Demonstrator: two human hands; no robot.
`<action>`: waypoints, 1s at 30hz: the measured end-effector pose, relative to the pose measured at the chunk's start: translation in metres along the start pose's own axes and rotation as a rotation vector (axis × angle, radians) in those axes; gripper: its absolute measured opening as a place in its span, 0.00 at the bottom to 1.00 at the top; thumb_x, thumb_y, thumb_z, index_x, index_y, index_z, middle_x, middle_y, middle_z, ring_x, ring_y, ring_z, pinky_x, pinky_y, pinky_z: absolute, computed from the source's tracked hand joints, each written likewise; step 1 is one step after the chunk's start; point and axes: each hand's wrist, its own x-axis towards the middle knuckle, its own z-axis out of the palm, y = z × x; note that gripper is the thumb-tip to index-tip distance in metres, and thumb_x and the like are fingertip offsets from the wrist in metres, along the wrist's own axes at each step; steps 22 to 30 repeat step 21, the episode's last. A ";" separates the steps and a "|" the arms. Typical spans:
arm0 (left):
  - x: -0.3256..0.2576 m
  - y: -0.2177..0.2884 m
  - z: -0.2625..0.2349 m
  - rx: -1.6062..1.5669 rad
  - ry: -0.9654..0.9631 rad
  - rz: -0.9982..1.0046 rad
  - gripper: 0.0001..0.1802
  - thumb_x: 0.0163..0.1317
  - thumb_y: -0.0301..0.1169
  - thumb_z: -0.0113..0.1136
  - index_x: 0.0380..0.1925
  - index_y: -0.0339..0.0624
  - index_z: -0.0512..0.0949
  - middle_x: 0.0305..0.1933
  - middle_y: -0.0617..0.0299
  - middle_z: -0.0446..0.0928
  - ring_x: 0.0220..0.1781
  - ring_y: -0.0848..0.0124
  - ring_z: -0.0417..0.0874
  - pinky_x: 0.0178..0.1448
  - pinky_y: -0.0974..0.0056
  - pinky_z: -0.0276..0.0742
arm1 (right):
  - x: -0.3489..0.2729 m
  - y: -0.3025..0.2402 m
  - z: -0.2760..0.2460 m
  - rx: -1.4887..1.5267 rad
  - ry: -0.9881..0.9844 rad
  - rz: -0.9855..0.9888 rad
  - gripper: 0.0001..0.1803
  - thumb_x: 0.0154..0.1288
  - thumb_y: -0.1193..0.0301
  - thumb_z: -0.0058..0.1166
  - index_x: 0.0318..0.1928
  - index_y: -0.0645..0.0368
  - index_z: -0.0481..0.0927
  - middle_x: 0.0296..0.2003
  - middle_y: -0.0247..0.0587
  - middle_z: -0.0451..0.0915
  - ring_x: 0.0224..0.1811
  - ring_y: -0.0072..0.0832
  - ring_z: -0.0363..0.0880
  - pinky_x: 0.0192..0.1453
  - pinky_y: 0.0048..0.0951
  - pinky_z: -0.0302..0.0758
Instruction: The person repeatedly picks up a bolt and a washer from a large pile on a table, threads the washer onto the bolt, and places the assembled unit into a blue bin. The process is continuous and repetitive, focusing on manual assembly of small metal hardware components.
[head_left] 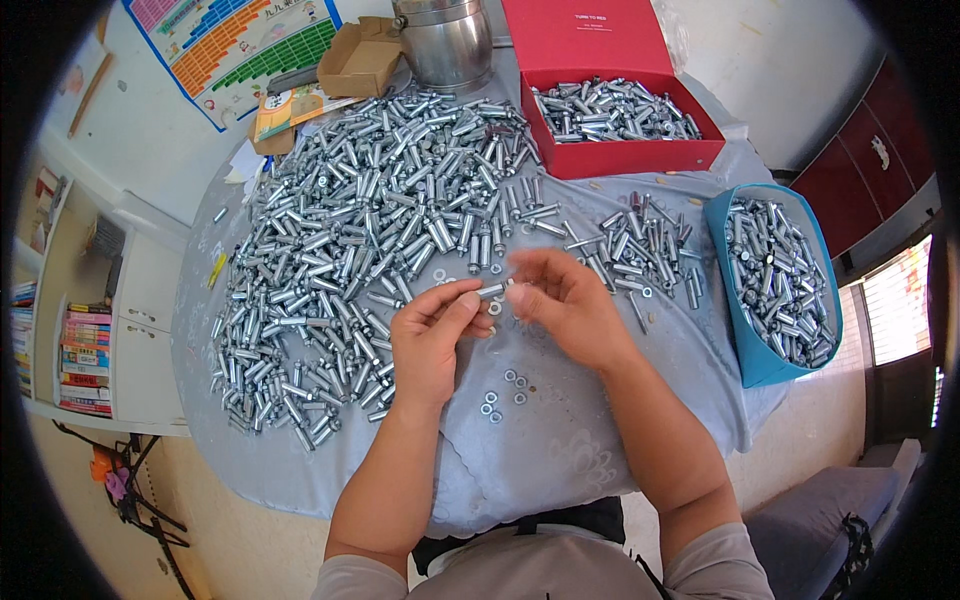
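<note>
Over the middle of the table, my left hand (428, 335) pinches a silver expansion bolt (491, 291) between thumb and fingers. My right hand (570, 305) is closed at the bolt's right end, with the thumb against it and the fingertips slightly blurred. Whether a nut sits between those fingers is hidden. Several loose hex nuts (490, 397) lie on the cloth nearer to me, and a few more are just under my hands. A large heap of expansion bolts (350, 215) spreads to the left and behind. Right of my hands lies a smaller group of bolts (640, 250).
A red box (640, 156) full of bolts stands at the back right, its lid raised. The blue fabric bin (745, 335) at the right edge holds more. Behind the heap are a metal pot (445, 50) and an open cardboard box (362, 58). A grey cloth (300, 480) covers the table.
</note>
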 end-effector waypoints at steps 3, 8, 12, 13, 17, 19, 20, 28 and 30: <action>0.000 -0.002 0.000 0.023 0.008 0.031 0.10 0.64 0.25 0.58 0.44 0.32 0.79 0.34 0.55 0.82 0.30 0.71 0.84 0.37 0.67 0.83 | 0.002 0.000 -0.007 0.013 -0.053 0.141 0.12 0.64 0.72 0.61 0.46 0.64 0.80 0.30 0.31 0.78 0.30 0.16 0.75 0.36 0.20 0.73; 0.000 -0.001 0.002 0.053 0.006 0.056 0.08 0.64 0.25 0.59 0.41 0.34 0.77 0.33 0.56 0.82 0.29 0.71 0.83 0.36 0.67 0.82 | 0.002 -0.001 -0.008 -0.001 -0.068 0.206 0.13 0.63 0.74 0.61 0.48 0.62 0.79 0.31 0.31 0.79 0.32 0.15 0.75 0.37 0.20 0.73; 0.000 -0.001 0.003 0.023 0.014 0.037 0.07 0.64 0.26 0.59 0.41 0.35 0.77 0.32 0.55 0.82 0.28 0.70 0.83 0.35 0.68 0.81 | 0.001 0.003 -0.004 0.040 -0.046 0.021 0.12 0.65 0.73 0.59 0.48 0.63 0.79 0.31 0.31 0.79 0.32 0.16 0.75 0.38 0.20 0.73; 0.000 -0.001 0.003 0.021 0.011 0.035 0.07 0.64 0.26 0.59 0.41 0.35 0.77 0.32 0.55 0.82 0.28 0.70 0.83 0.35 0.68 0.81 | 0.000 0.000 -0.002 0.063 -0.012 0.024 0.11 0.65 0.74 0.58 0.48 0.62 0.79 0.31 0.31 0.79 0.32 0.17 0.75 0.39 0.21 0.73; 0.000 -0.002 0.001 0.016 0.010 0.035 0.07 0.64 0.26 0.59 0.41 0.35 0.77 0.32 0.55 0.82 0.28 0.70 0.83 0.34 0.67 0.81 | 0.003 -0.001 -0.012 -0.092 -0.131 0.253 0.16 0.65 0.74 0.60 0.52 0.63 0.78 0.34 0.33 0.79 0.32 0.17 0.75 0.37 0.21 0.73; 0.000 -0.002 0.000 0.011 0.011 0.025 0.08 0.64 0.26 0.59 0.41 0.35 0.77 0.32 0.54 0.82 0.29 0.69 0.83 0.35 0.67 0.81 | 0.004 0.005 -0.009 -0.008 -0.103 0.089 0.17 0.65 0.73 0.59 0.54 0.61 0.76 0.36 0.34 0.78 0.32 0.17 0.75 0.37 0.21 0.74; 0.001 -0.002 0.001 0.008 0.014 0.014 0.08 0.64 0.26 0.59 0.41 0.35 0.77 0.33 0.54 0.82 0.29 0.69 0.83 0.35 0.67 0.81 | 0.003 0.007 -0.008 0.033 -0.089 0.007 0.18 0.65 0.73 0.59 0.55 0.61 0.76 0.36 0.35 0.78 0.33 0.17 0.75 0.38 0.20 0.74; 0.001 -0.001 0.001 0.004 0.017 0.004 0.08 0.64 0.26 0.59 0.41 0.35 0.77 0.33 0.54 0.82 0.29 0.69 0.84 0.35 0.67 0.81 | 0.002 0.004 -0.006 0.062 -0.078 0.048 0.16 0.67 0.71 0.57 0.55 0.58 0.77 0.33 0.32 0.79 0.31 0.17 0.75 0.37 0.20 0.74; 0.001 -0.001 0.001 0.004 0.017 0.004 0.08 0.64 0.26 0.59 0.41 0.35 0.77 0.33 0.54 0.82 0.29 0.69 0.84 0.35 0.67 0.81 | 0.002 0.004 -0.006 0.062 -0.078 0.048 0.16 0.67 0.71 0.57 0.55 0.58 0.77 0.33 0.32 0.79 0.31 0.17 0.75 0.37 0.20 0.74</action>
